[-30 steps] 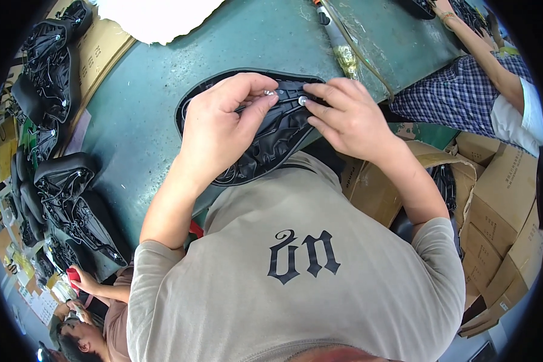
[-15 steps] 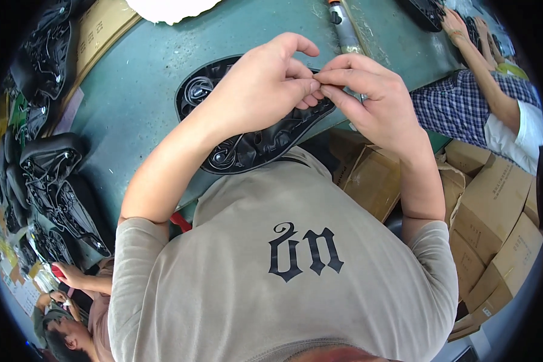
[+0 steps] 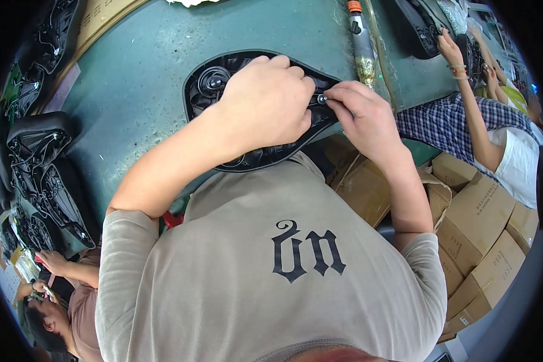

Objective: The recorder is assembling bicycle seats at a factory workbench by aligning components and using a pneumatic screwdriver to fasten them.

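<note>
- Black seats with wiry undersides crowd the left edge of the frame.
- Brown cardboard at upper left bears small dark printed marks.
- Upper centre, on a green tabletop, lies a black seat-shaped shell, hollow side up. Its long axis runs left to right, wide end at left, narrow end at right and slightly higher in the picture.
- The left hand curls over the shell's middle, knuckles up. Its fingertips are mostly hidden, so I cannot tell whether they hold anything.
- The grey-beige shirt, lower centre, shows large black Gothic-style lettering.
- A round silver fitting sits towards the shell's narrow end, between the hands. It is just right of the left knuckles and directly left of the right fingertips, which are nearer.
- The right hand has thumb and forefinger drawn together, pinched on the fitting's edge.
- Above it in the frame lies a grey cylindrical tool with an orange end.
- Brown cartons fill the right side, carrying rows of small dark print.
</note>
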`<state>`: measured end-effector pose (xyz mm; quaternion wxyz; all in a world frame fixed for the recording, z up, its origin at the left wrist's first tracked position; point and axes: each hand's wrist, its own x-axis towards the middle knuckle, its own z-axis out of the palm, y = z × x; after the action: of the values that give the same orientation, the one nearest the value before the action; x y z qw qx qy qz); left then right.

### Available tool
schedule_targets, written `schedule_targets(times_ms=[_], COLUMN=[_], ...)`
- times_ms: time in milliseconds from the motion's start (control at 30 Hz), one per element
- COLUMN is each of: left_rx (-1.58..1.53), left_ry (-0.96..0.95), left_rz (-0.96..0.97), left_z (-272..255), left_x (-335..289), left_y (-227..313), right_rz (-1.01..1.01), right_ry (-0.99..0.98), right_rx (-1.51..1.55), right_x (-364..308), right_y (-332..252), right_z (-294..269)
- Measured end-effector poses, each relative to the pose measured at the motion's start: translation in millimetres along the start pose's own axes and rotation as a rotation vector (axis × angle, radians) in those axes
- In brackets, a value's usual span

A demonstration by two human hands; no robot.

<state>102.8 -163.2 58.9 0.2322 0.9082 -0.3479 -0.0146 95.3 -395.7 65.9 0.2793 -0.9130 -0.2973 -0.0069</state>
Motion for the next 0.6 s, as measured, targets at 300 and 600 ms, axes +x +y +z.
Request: schedule_targets(times_ms=[300, 600], left_rx=[0.003, 0.002], left_ry=[0.028, 0.039], left_rz=[-0.009, -0.026], left_z=[8.0, 7.3], left_x=[5.5, 6.8], left_y=[-4.4, -6.0], right_rz=[-0.03, -0.206], right_ry=[-0.072, -0.23], right_rx=[-0.048, -0.358], right_x=[12.2, 30.6], right_y=[10.8, 2.8], right_z=[4.7, -1.9])
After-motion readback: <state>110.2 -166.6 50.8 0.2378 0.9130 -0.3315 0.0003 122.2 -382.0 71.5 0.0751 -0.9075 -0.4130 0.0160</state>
